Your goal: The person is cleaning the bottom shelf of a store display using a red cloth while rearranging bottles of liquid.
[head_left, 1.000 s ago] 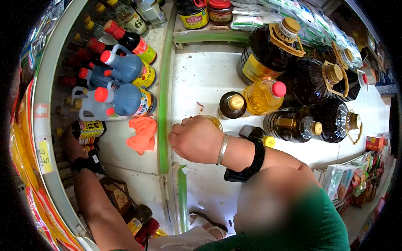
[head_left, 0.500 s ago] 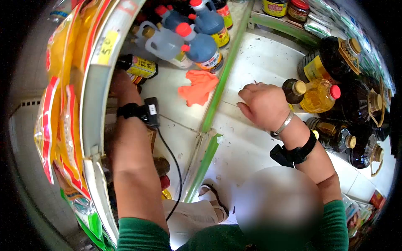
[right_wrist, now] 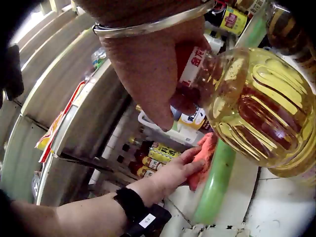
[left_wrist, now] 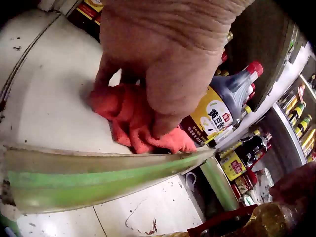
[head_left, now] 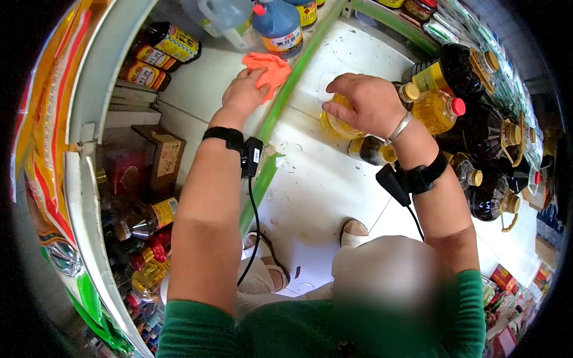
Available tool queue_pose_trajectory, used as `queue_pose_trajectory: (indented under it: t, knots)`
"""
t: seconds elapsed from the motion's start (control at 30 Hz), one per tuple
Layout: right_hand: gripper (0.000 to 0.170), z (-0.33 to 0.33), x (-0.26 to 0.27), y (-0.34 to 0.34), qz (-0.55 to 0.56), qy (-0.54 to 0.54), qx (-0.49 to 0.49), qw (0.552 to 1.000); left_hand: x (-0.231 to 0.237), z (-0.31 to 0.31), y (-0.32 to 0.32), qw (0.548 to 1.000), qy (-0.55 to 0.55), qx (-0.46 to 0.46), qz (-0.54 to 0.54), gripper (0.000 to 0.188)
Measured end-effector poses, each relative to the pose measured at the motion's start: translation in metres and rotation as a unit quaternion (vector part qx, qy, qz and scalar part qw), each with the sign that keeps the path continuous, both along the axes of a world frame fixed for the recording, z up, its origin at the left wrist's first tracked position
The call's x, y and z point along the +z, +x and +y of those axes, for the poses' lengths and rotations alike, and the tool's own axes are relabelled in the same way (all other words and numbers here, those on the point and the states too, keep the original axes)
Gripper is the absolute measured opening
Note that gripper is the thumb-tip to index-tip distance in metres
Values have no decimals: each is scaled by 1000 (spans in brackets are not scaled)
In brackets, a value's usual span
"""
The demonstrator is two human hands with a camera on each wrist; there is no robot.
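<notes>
My left hand (head_left: pixel 243 95) grips a crumpled orange cloth (head_left: pixel 268 64) on the white shelf, next to its green-taped edge. Seen from the left wrist, the thumb and fingers (left_wrist: pixel 168 98) bunch the cloth (left_wrist: pixel 133 116) against the shelf. Over the white tiles, my right hand (head_left: pixel 373 104) holds a clear bottle of yellow oil (head_left: pixel 337 126) from above. The right wrist view shows those fingers curled round the bottle's red cap (right_wrist: pixel 194 68), with the bottle tilted there. A blue-grey jug (head_left: pixel 280 30) with a yellow label stands just beyond the cloth.
Several dark sauce bottles (head_left: pixel 173 43) stand at the shelf's left. Below them are a brown box (head_left: pixel 160 154) and more bottles. Large dark jugs (head_left: pixel 450 71) and another oil bottle (head_left: pixel 439 112) stand at right. Packets (head_left: pixel 51 131) hang along the left-hand shelf edge.
My left hand has left the dark sauce bottles and come across to the orange cloth, which it now grips. The head view has shifted, and the oil bottle under my right hand shows more.
</notes>
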State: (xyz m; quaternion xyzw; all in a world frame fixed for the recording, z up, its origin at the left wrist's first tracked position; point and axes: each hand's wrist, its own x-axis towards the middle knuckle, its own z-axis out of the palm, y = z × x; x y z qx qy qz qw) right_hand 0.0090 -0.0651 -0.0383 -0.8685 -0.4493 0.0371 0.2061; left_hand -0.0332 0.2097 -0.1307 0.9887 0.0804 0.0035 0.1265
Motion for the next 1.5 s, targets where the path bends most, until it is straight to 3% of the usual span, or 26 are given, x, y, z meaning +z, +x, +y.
queue_pose_trajectory:
  t: [0.07, 0.13, 0.17, 0.23, 0.27, 0.3, 0.37, 0.43, 0.53, 0.57, 0.63, 0.67, 0.77, 0.8, 0.83, 0.9, 1.1, 1.13, 1.17, 1.23, 1.27, 1.3, 1.37, 1.4, 1.47, 1.5]
  knots:
    - [33, 2, 3, -1, 3, -18, -3, 1000, 20, -9, 1, 999, 27, 23, 29, 43]
    - [31, 6, 2, 0, -12, -13, -11, 1000, 46, -12, 6, 926, -244, 188, 217, 42]
    - [31, 7, 3, -1, -17, 0, -10, 1000, 38, -3, 4, 930, -233, 191, 210, 42]
    - [29, 8, 5, -3, -4, -18, -18, 1000, 2, 26, -5, 894, -408, 160, -95, 39]
    - [28, 7, 5, -3, -2, -9, -14, 1000, 8, 32, -10, 864, -430, 195, -173, 34]
    - [28, 7, 5, -2, 0, -2, -11, 1000, 21, 37, -20, 868, -420, 192, -182, 34]
    - [26, 8, 8, -3, -3, 4, -17, 1000, 48, 39, -31, 837, -292, 395, -239, 30]
    - [26, 8, 9, -4, -3, 1, -17, 1000, -39, 131, -42, 831, -258, 394, -296, 33]
    - [24, 7, 10, -4, -15, 4, -18, 1000, -42, 148, -51, 848, -133, 465, -217, 26]
    - [24, 7, 9, -5, -14, 7, -17, 1000, -47, 164, -49, 848, -132, 462, -222, 26]
    - [23, 7, 11, -5, -15, 8, -17, 1000, -76, 207, -44, 818, -333, 448, -139, 28]
    - [22, 8, 10, -5, -14, 20, -19, 1000, -74, 212, -39, 819, -333, 445, -143, 28]
    - [22, 9, 11, -3, -22, 29, -17, 999, -58, 214, -27, 931, -27, 351, -92, 38]
    - [21, 10, 12, -2, -23, 29, -16, 999, -25, 183, -17, 895, -12, 446, 23, 44]
    - [21, 10, 13, -1, -24, 30, -15, 999, -13, 173, -10, 895, -12, 446, 22, 44]
    - [22, 10, 13, 0, -18, 32, -14, 999, -4, 164, 2, 918, 12, 390, 72, 42]
    - [25, 12, 12, 1, -26, 51, -10, 998, -50, 118, 43, 951, 148, 270, 33, 42]
    - [25, 13, 13, 2, -22, 56, -10, 998, -36, 113, 59, 925, 34, 334, 177, 49]
    - [25, 12, 13, 2, -18, 59, -10, 998, -38, 115, 64, 926, 32, 332, 179, 49]
    - [25, 11, 13, 1, -16, 48, -13, 999, -31, 112, 71, 961, 73, 267, 16, 48]
    - [26, 11, 13, 1, -15, 42, -13, 999, -12, 104, 78, 953, 49, 289, 71, 48]
    - [26, 10, 13, 1, -15, 39, -13, 999, -39, 121, 84, 954, 47, 288, 72, 48]
    - [27, 9, 12, 2, -9, 50, -4, 999, -111, 173, 93, 944, 225, 208, 122, 43]
    - [27, 9, 12, 2, -13, 49, -4, 999, -94, 160, 93, 945, 224, 208, 119, 43]
    - [28, 9, 12, 0, -9, 22, -11, 1000, -39, 123, 87, 960, 95, 262, -3, 42]
    - [28, 9, 11, 0, -9, 21, -13, 1000, -40, 123, 88, 961, 94, 261, -3, 42]
